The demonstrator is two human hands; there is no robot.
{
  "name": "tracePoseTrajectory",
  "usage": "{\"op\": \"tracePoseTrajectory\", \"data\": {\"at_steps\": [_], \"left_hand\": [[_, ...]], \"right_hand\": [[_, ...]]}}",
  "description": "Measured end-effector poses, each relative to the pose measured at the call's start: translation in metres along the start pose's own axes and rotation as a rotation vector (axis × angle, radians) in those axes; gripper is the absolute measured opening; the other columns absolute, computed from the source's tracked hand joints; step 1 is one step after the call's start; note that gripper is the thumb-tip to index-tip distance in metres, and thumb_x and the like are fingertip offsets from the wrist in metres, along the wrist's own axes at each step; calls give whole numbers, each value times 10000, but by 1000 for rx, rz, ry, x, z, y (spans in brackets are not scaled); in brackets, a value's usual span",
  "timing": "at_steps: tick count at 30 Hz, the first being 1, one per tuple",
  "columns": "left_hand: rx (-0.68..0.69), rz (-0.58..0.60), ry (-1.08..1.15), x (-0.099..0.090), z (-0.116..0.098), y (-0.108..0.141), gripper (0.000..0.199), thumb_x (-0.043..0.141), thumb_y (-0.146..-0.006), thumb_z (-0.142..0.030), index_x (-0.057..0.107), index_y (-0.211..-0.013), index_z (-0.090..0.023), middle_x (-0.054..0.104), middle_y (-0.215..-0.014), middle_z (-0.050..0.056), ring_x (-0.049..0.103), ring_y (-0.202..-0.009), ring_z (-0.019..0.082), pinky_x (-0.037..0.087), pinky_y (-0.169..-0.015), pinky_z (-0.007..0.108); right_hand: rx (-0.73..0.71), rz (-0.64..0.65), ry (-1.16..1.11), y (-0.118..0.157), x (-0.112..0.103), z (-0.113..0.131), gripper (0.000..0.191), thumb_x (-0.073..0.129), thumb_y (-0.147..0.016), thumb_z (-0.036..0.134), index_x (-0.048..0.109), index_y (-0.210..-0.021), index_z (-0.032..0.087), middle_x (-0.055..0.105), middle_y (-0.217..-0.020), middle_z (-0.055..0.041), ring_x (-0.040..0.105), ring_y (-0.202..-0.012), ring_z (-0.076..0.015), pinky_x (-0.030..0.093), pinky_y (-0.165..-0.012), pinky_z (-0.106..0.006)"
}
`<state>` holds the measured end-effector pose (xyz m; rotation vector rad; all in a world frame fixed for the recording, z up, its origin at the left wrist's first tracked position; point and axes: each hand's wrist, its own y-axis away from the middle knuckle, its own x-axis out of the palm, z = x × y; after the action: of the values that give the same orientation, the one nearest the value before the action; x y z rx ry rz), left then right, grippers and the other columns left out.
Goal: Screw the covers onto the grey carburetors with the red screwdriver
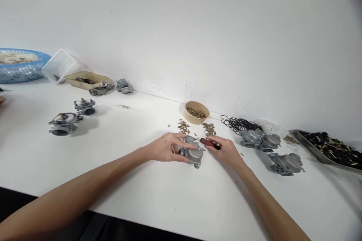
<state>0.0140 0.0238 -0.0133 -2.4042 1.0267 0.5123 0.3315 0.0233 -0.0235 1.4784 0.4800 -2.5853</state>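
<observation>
A grey metal carburetor [195,154] sits on the white table in front of me, its rounded bowl side facing up. My left hand [169,147] grips it from the left, fingers over the top and thumb at the near side. In my right hand [226,150] is a screwdriver [207,142] with a red and black handle, lying nearly level just right of the carburetor. Its tip is too small to make out. Behind the carburetor lie loose brass screws [183,126] and a second pile of small brass parts [209,129].
A round tan tub [196,113] of brass parts stands by the wall. At right are black rubber rings [240,124], several carburetors [287,163] and a metal tray [311,148]. At left are more carburetors [63,123], a beige tray [85,80] and a blue basket [25,71].
</observation>
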Motion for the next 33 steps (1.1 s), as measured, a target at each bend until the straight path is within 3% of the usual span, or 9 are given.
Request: {"op": "tracePoseTrajectory", "data": {"at_steps": [3, 8, 13, 15, 17, 20, 23, 27, 33], "left_hand": [[-9, -3, -3, 0, -2, 0, 495, 801, -877, -415, 696, -1359, -360, 674, -1365, 88, 726, -1086, 235, 640, -718, 253], [-40, 16, 11, 0, -3, -1, 491, 796, -881, -382, 697, -1360, -341, 652, -1402, 94, 717, -1120, 245, 654, -709, 245], [-19, -2, 24, 1, -1, 0, 465, 797, -880, -388, 720, -1334, -317, 646, -1403, 112, 682, -1222, 283, 654, -700, 233], [-5, -8, 10, 1, 1, 0, 479, 788, -888, -401, 708, -1351, -313, 628, -1430, 129, 661, -1263, 304, 655, -685, 240], [35, -25, -14, 2, 3, 0, 553, 787, -888, -406, 654, -1417, -314, 616, -1448, 139, 674, -1238, 303, 658, -684, 257], [159, -72, -42, 5, 5, -1, 716, 817, -864, -391, 539, -1520, -315, 628, -1436, 136, 691, -1181, 285, 659, -755, 295], [176, -72, -23, 9, 7, 0, 788, 845, -840, -395, 495, -1541, -315, 647, -1399, 127, 726, -1024, 229, 645, -757, 284], [38, -53, 59, 15, 8, 3, 810, 849, -835, -414, 452, -1535, -324, 677, -1297, 96, 685, -696, 114, 619, -662, 259], [-70, -184, 61, 25, 6, 3, 838, 842, -832, -408, 374, -1521, -316, 532, -1500, 163, 636, -602, 63, 591, -609, 244]], "right_hand": [[-19, -20, 14, 0, 6, 6, 268, 638, -932, 342, 759, -1163, 284, 784, -1168, -38, 742, -1031, -260, 592, -909, -420], [-81, -57, 9, 1, 10, 11, 242, 608, -964, 332, 755, -1150, 284, 775, -1144, -50, 728, -1025, -258, 584, -914, -430], [-170, -188, -32, 8, 4, 21, 245, 574, -1008, 354, 704, -1192, 258, 737, -1197, -100, 687, -1106, -264, 559, -993, -457], [-270, -202, -141, 15, 2, 31, 386, 584, -1005, 341, 584, -1384, 273, 698, -1277, -117, 671, -1169, -270, 554, -1018, -473], [-370, -138, -299, 24, 4, 42, 673, 623, -978, 371, 335, -1581, 291, 601, -1433, -144, 625, -1284, -292, 548, -1051, -497], [-390, -6, -349, 34, 13, 58, 1028, 762, -869, 479, 117, -1651, 309, 371, -1645, -168, 457, -1476, -353, 496, -1138, -544], [-319, 55, -231, 37, 25, 64, 1081, 824, -820, 494, 145, -1646, 332, 371, -1658, -153, 436, -1498, -357, 475, -1174, -534], [-306, 27, -212, 36, 27, 61, 1018, 834, -813, 478, 235, -1621, 325, 505, -1571, -137, 552, -1407, -328, 535, -1125, -467], [-397, -31, -129, 35, 20, 60, 762, 770, -874, 398, 423, -1547, 309, 545, -1469, -137, 600, -1323, -289, 568, -1064, -422]]}}
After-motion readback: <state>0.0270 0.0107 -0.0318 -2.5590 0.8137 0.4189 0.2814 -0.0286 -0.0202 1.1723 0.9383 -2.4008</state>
